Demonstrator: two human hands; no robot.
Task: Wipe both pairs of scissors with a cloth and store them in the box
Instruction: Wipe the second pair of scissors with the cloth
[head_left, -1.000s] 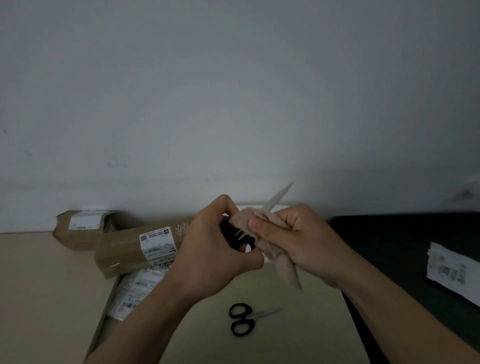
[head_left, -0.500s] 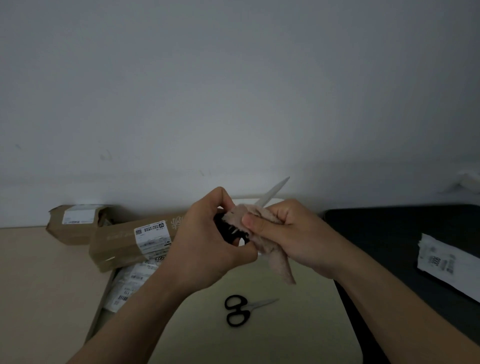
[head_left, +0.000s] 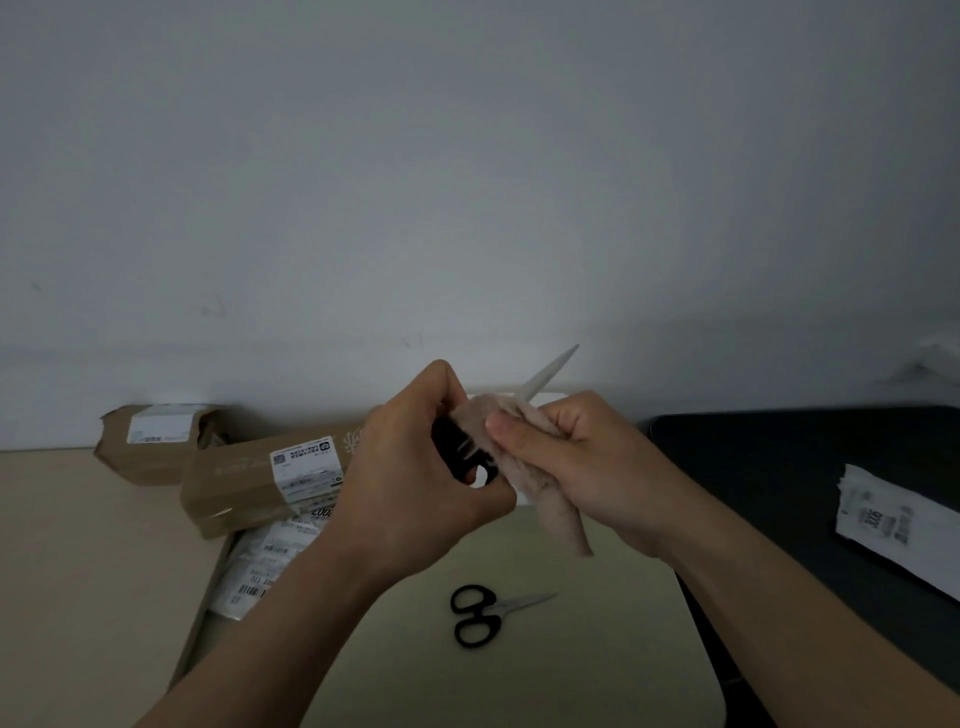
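My left hand (head_left: 415, 467) grips the black handles of the scissors (head_left: 550, 374) at frame centre, my right hand (head_left: 576, 457) pinching the cloth (head_left: 550, 499) around the blade; second pair (head_left: 483, 613) lies lower centre on the table (head_left: 597, 649)

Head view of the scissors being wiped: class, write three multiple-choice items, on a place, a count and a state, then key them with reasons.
1. Where do the small scissors lie?
A on the pale surface below the hands; B on the floor; C in a drawer.
2. How many pairs of scissors show?
A one; B two; C three.
3. What is the right hand doing?
A lying flat; B gripping the cloth round the held scissors; C hanging empty.
Key: 1 A, they lie flat there. 2 B, one lies down, the left hand grips the other's handles. 3 B, its fingers curl round the cloth.
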